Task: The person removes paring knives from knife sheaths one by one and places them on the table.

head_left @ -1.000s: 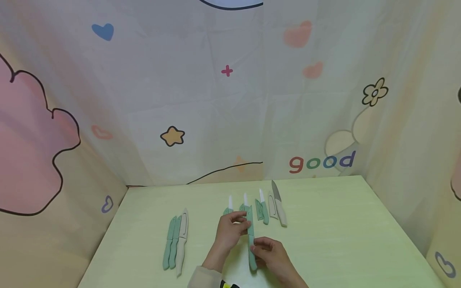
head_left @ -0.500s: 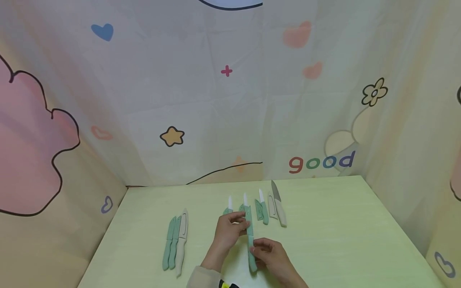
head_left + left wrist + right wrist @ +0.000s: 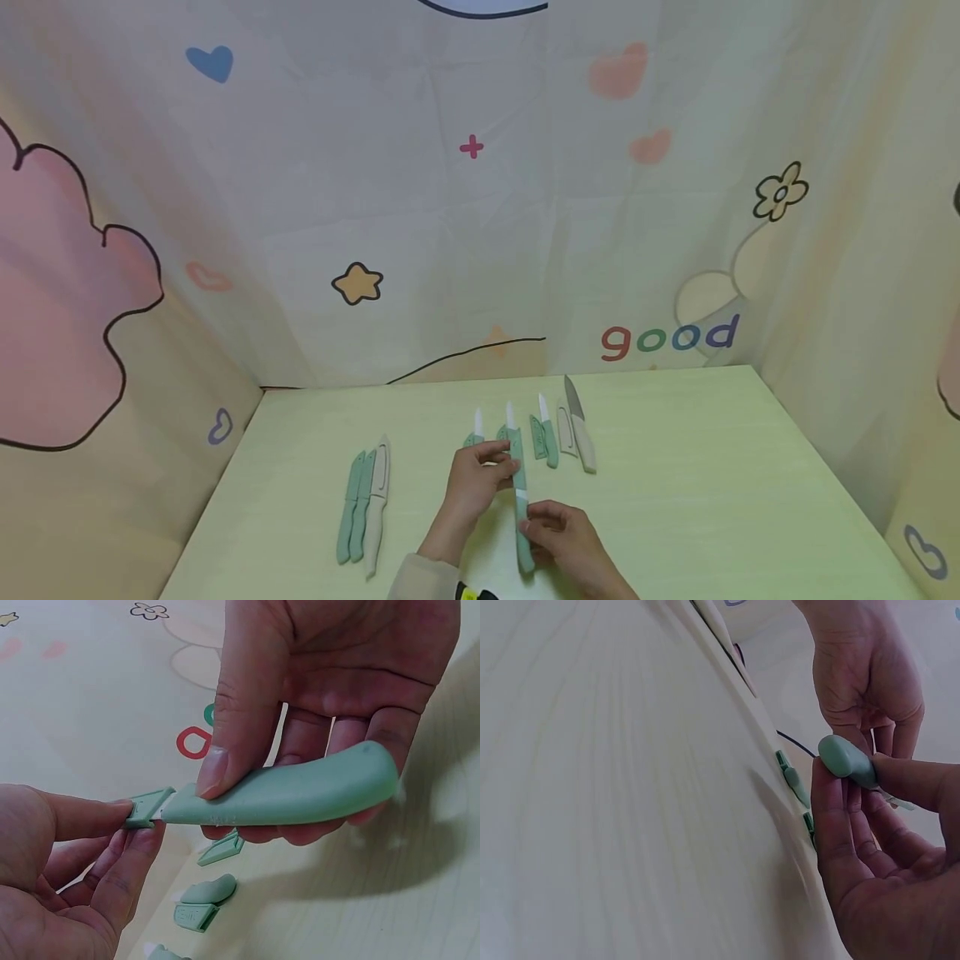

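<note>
Between both hands, above the table, is a green-handled knife [image 3: 523, 537] whose blade sits mostly inside a green sheath [image 3: 517, 454]. My left hand [image 3: 477, 482] pinches the sheath between thumb and fingers. My right hand [image 3: 564, 533] grips the handle, thumb on top and fingers beneath, plain in the left wrist view. A short strip of white blade [image 3: 166, 807] shows between handle and sheath. The right wrist view looks at the rounded handle end [image 3: 841, 757], with the sheath largely hidden behind the fingers.
Behind the hands lie small green knives with white blades beside their sheaths, one being a paring knife [image 3: 551, 442]. Right of them are a large beige-handled knife [image 3: 585, 442] and its beige sheath [image 3: 567, 429]. Sheathed green knives [image 3: 350, 508] and a sheathed beige knife [image 3: 377, 508] lie at left.
My right hand has drawn the handle slightly toward me, and a white gap of blade has appeared between handle and sheath. My left hand stays in nearly the same place.
</note>
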Tool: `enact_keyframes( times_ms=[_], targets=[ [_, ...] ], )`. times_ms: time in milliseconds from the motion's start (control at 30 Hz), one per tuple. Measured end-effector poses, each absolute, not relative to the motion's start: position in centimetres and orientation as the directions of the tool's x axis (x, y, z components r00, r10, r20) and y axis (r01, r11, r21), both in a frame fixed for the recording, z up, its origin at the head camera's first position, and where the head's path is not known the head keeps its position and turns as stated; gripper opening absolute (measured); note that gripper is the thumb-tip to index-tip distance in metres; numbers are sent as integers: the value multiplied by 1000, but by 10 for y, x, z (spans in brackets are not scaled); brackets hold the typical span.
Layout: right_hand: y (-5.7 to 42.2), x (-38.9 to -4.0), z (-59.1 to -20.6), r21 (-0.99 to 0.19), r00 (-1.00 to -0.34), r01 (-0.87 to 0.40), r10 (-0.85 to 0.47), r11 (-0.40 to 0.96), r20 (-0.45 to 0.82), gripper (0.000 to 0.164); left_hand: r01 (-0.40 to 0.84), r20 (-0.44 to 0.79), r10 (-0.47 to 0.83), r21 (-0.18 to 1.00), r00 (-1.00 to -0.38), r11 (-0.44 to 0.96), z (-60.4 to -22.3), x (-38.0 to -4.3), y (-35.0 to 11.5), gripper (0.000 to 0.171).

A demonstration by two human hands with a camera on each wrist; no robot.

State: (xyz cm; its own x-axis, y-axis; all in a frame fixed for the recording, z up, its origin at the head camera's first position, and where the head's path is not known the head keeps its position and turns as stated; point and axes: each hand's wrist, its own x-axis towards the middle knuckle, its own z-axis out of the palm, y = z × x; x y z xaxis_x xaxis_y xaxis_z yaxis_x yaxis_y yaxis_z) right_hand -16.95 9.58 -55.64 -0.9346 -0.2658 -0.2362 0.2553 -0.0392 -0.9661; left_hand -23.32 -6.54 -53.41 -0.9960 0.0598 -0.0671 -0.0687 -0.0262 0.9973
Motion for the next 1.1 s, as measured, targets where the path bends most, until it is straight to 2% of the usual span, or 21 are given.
enact_keyframes(
  times_ms=[1100],
  targets=[
    [100, -158, -555, -974, -929, 218, -292, 69, -228, 31, -77, -75, 51, 996, -996, -42, -528, -238, -66, 29]
  ],
)
